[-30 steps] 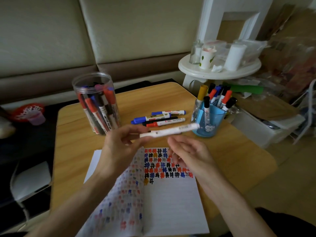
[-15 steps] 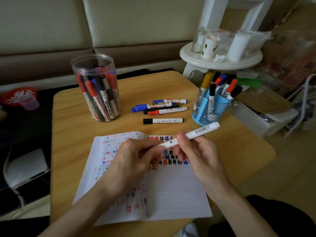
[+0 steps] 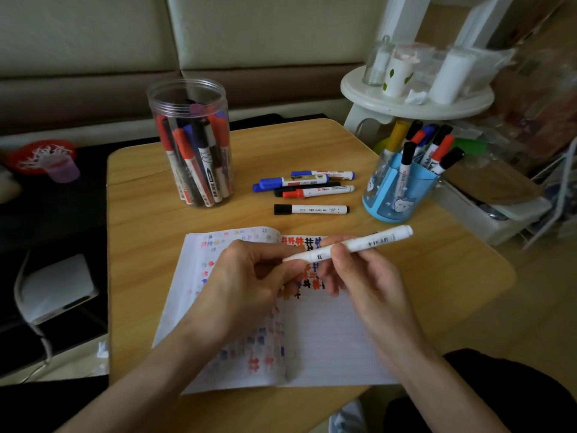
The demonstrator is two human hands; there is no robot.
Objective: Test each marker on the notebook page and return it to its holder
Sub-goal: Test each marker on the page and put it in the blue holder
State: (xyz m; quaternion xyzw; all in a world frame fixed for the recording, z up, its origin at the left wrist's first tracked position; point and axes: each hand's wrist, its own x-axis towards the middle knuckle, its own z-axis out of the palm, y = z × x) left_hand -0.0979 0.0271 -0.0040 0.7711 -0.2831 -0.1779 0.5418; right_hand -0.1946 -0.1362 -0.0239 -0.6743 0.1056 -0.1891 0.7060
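Both hands hold a white marker (image 3: 368, 242) level, just above the open notebook (image 3: 327, 339). My left hand (image 3: 249, 282) pinches its left end, and my right hand (image 3: 368, 282) grips the barrel near the middle. I cannot tell whether the cap is on. The page carries rows of coloured hash marks, partly hidden by my hands. At the back left of the table is a clear jar (image 3: 190, 142) with several markers in it. A blue holder (image 3: 396, 195) with several markers stands at the right. Blue, red and black markers (image 3: 312, 209) lie loose between the two.
The wooden table (image 3: 140, 245) is small, with rounded corners. A white round stand (image 3: 415, 101) with cups and bottles rises behind the blue holder. A white box (image 3: 487, 214) sits to the right. A red basket (image 3: 40, 156) and a white device (image 3: 53, 289) lie to the left.
Both hands came down and toward me with the white marker, from above the loose markers to over the notebook. My right hand, open a second ago, now grips the barrel.
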